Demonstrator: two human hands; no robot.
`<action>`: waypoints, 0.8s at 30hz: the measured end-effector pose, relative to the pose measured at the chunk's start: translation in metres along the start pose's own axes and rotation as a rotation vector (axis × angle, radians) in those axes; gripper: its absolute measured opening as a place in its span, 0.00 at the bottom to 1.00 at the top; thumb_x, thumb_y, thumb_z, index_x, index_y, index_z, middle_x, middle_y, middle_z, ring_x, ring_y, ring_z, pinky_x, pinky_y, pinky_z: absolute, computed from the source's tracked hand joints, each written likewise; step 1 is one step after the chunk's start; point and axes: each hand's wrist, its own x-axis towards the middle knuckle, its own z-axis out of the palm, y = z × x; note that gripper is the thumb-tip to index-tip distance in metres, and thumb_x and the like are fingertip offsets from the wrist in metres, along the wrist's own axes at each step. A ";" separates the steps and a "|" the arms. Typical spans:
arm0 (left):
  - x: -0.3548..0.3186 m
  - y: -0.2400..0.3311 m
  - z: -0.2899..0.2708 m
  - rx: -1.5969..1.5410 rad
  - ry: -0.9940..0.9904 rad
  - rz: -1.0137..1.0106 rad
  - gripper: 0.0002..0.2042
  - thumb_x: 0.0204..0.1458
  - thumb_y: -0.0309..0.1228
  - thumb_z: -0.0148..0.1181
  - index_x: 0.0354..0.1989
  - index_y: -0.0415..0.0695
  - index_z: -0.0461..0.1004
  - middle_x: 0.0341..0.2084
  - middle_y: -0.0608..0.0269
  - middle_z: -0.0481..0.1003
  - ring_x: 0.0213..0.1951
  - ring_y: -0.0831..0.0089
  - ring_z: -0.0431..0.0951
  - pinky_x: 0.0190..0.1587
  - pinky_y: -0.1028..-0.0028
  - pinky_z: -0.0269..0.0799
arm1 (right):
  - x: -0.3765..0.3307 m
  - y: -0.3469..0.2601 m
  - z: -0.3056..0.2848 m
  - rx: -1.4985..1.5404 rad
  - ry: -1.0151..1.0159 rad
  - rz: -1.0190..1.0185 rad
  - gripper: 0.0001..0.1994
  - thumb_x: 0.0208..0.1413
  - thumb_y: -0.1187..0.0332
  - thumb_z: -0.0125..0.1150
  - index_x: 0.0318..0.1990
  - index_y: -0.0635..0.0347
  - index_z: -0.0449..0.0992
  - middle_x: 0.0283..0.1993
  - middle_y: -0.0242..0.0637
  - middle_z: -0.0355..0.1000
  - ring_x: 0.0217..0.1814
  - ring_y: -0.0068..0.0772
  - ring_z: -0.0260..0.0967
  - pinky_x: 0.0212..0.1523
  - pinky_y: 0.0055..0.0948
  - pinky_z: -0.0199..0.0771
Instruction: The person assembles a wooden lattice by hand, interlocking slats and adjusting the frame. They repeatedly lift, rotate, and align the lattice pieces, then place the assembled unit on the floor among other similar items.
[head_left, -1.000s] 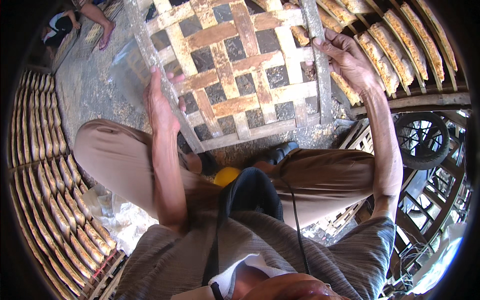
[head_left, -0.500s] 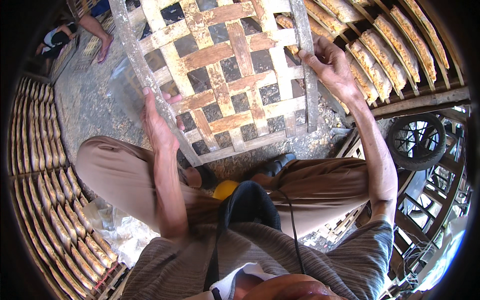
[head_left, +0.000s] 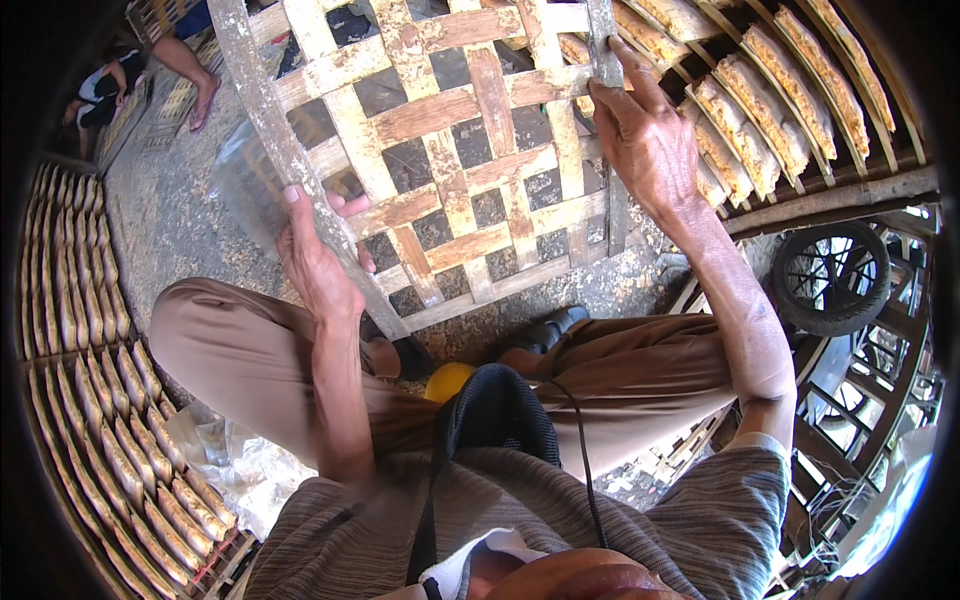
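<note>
A woven bamboo lattice tray (head_left: 405, 205) with a weathered wooden frame is tilted up in front of me, its slats crossing with open gaps. My left hand (head_left: 325, 270) is closed around its left rail, thumb on top and fingertips showing through the lattice. At the right rail, my right hand (head_left: 652, 145) rests with its back up. Its forefinger stretches along the wood and its thumb side lies against the edge; the other fingers are hidden. Beside that hand are rows of pale slabs with crumbly orange edges (head_left: 745, 115) on slats.
More slab rows (head_left: 120, 440) line the left side. A clear plastic sheet (head_left: 250, 165) is partly behind the tray, and crumpled plastic (head_left: 235, 460) lies by my left thigh. A yellow round object (head_left: 449, 382) sits between my legs. A spoked wheel (head_left: 833, 278) is at right. Another person's sandalled foot (head_left: 205, 100) is far left.
My right hand has moved up and inward over the right rail, its forefinger now stretched out. The tray has shifted slightly right at its lower end. My left hand keeps its hold.
</note>
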 end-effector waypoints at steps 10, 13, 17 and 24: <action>-0.010 0.002 0.010 -0.042 0.030 0.027 0.27 0.67 0.58 0.52 0.39 0.41 0.75 0.30 0.59 0.78 0.35 0.67 0.86 0.10 0.73 0.65 | 0.005 -0.007 -0.005 -0.025 -0.078 0.181 0.05 0.58 0.69 0.68 0.41 0.57 0.84 0.69 0.42 0.71 0.36 0.38 0.85 0.31 0.34 0.85; -0.009 0.002 0.004 -0.025 0.010 0.021 0.27 0.67 0.58 0.51 0.41 0.41 0.74 0.31 0.56 0.79 0.36 0.68 0.85 0.12 0.73 0.65 | 0.008 -0.003 -0.002 0.004 -0.051 0.084 0.05 0.60 0.72 0.63 0.38 0.64 0.80 0.67 0.55 0.70 0.29 0.40 0.84 0.21 0.36 0.83; -0.002 0.000 -0.003 -0.010 0.003 -0.016 0.27 0.66 0.59 0.51 0.42 0.41 0.73 0.32 0.48 0.81 0.33 0.68 0.84 0.12 0.73 0.64 | 0.012 0.000 -0.007 0.173 0.020 0.094 0.11 0.60 0.68 0.64 0.48 0.62 0.76 0.62 0.49 0.72 0.25 0.43 0.82 0.20 0.39 0.83; -0.011 0.009 0.006 0.027 0.013 0.000 0.27 0.67 0.59 0.50 0.41 0.42 0.73 0.32 0.45 0.82 0.31 0.68 0.83 0.13 0.74 0.64 | 0.019 -0.008 -0.017 -0.039 -0.169 0.099 0.09 0.60 0.68 0.65 0.47 0.55 0.81 0.57 0.39 0.74 0.34 0.41 0.83 0.29 0.40 0.84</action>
